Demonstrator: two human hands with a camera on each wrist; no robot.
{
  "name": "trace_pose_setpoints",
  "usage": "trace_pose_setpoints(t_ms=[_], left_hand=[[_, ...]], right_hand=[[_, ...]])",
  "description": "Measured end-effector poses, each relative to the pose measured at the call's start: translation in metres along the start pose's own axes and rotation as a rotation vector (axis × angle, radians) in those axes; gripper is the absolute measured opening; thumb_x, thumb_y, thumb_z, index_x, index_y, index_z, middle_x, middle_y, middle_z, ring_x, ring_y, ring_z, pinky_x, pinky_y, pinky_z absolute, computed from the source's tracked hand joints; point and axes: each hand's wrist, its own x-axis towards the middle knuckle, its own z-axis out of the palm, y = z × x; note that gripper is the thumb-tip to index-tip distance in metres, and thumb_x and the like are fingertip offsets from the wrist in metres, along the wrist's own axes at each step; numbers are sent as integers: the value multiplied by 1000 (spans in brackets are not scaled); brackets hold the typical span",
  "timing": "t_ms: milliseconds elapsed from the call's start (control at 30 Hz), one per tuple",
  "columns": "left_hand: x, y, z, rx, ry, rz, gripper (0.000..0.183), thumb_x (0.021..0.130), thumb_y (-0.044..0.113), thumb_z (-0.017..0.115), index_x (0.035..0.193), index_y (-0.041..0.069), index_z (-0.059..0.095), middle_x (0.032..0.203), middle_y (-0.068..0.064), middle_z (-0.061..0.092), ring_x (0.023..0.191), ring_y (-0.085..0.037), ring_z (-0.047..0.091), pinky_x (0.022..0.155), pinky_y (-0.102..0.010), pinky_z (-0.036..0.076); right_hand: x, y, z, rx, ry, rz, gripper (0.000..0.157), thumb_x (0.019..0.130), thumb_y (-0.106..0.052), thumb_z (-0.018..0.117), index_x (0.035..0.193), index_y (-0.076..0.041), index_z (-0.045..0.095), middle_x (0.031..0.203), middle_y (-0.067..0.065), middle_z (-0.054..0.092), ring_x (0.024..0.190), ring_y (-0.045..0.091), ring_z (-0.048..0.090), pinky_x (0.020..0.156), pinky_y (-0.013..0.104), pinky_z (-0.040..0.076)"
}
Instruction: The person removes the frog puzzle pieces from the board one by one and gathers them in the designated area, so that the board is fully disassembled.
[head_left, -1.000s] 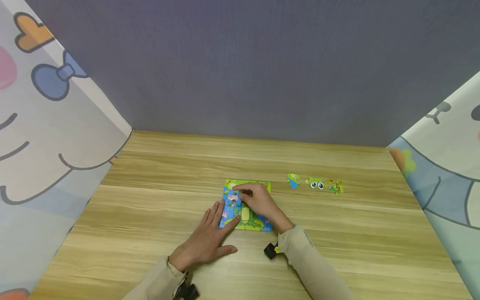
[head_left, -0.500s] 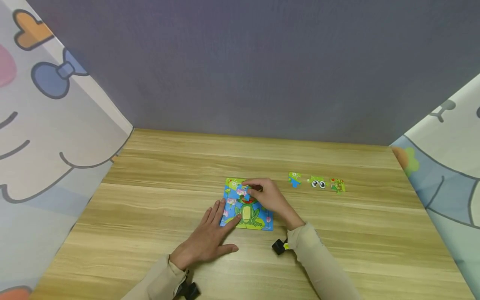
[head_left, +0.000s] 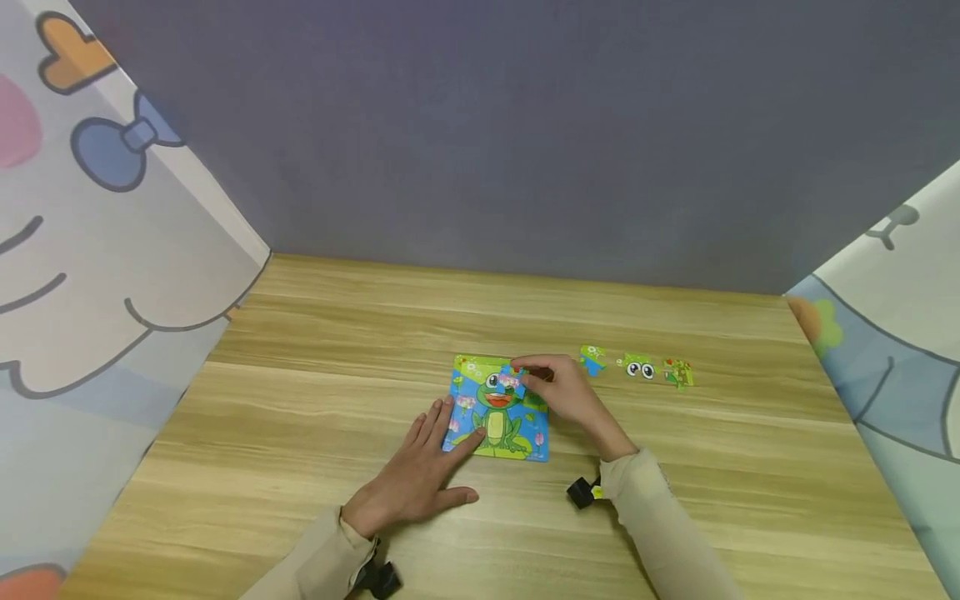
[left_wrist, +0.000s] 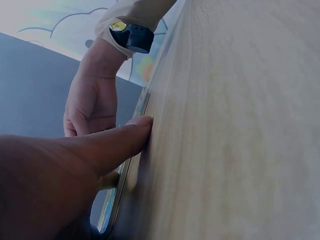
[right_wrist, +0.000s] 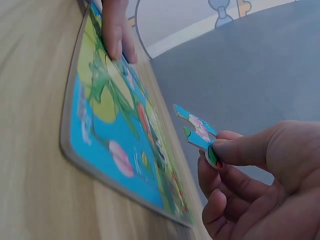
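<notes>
A square frog jigsaw puzzle lies on the wooden table. My left hand rests with spread fingers on its left edge, the index fingertip near the frog's body. Over the puzzle's upper right part, my right hand pinches a puzzle piece between thumb and fingers. This piece is blue with a pink flower and bits of green and red. In the right wrist view it is held up off the board, tilted. Part of the board's upper right is hidden behind the piece and fingers.
Right of the board lie three loose pieces in a row: a green and blue piece, an eyes piece and a green piece with red spots. A grey panel stands behind the table, with cartoon-printed walls at both sides.
My right hand has moved right and slightly away across the board with the pinched piece, uncovering the frog's mouth and one eye. The left hand has stayed in place.
</notes>
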Motion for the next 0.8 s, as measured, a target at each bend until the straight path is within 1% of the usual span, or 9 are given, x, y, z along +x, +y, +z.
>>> trace_pose_setpoints(t_ms=[100, 167, 267, 433, 567, 667, 800], left_hand=[[0, 0, -1, -7, -1, -3, 74, 95, 54, 59, 157, 23, 35, 165, -33, 2, 155, -48, 5, 123, -63, 16], [1, 0, -1, -10, -3, -5, 74, 95, 54, 59, 157, 23, 34, 165, -33, 2, 156, -48, 4, 123, -63, 16], [1, 0, -1, -3, 1, -4, 74, 95, 55, 59, 157, 23, 34, 165, -33, 2, 156, -48, 5, 123, -63, 16], [1, -1, 0, 14, 13, 2, 74, 95, 55, 59, 157, 22, 35, 165, -33, 3, 155, -48, 6, 123, -63, 17], [1, -1, 0, 19, 13, 2, 74, 95, 55, 59, 157, 23, 35, 165, -34, 3, 155, -48, 6, 123, -63, 17], [1, -1, 1, 19, 10, -1, 74, 94, 55, 59, 157, 23, 35, 165, -34, 4, 155, -48, 6, 123, -63, 17], [1, 0, 1, 15, 2, -6, 75, 94, 55, 59, 157, 23, 35, 165, -34, 4, 155, -48, 6, 123, -62, 16]], right_hand=[[-2, 4, -6, 28, 1, -2, 26, 96, -4, 64, 120, -7, 73, 123, 14, 73, 95, 20, 68, 77, 24, 54], [-3, 6, -10, 36, 4, 0, 26, 96, -4, 64, 120, -6, 73, 123, 15, 72, 95, 19, 68, 77, 24, 54], [-5, 10, -17, 33, 16, 4, 25, 96, -4, 64, 119, -5, 73, 124, 16, 72, 95, 20, 68, 78, 24, 53], [-10, 18, -29, 11, 38, 21, 25, 96, -6, 64, 119, -7, 73, 124, 14, 72, 97, 20, 66, 79, 22, 52], [-15, 25, -38, 11, 42, 40, 26, 97, -6, 63, 121, -6, 72, 125, 16, 71, 94, 14, 64, 73, 20, 51], [-19, 30, -46, 28, 41, 39, 26, 98, -6, 62, 122, -3, 71, 124, 19, 71, 83, 10, 61, 66, 21, 49], [-25, 33, -55, 24, 47, 49, 27, 99, -6, 61, 123, -2, 70, 123, 22, 70, 78, 6, 59, 63, 21, 48]])
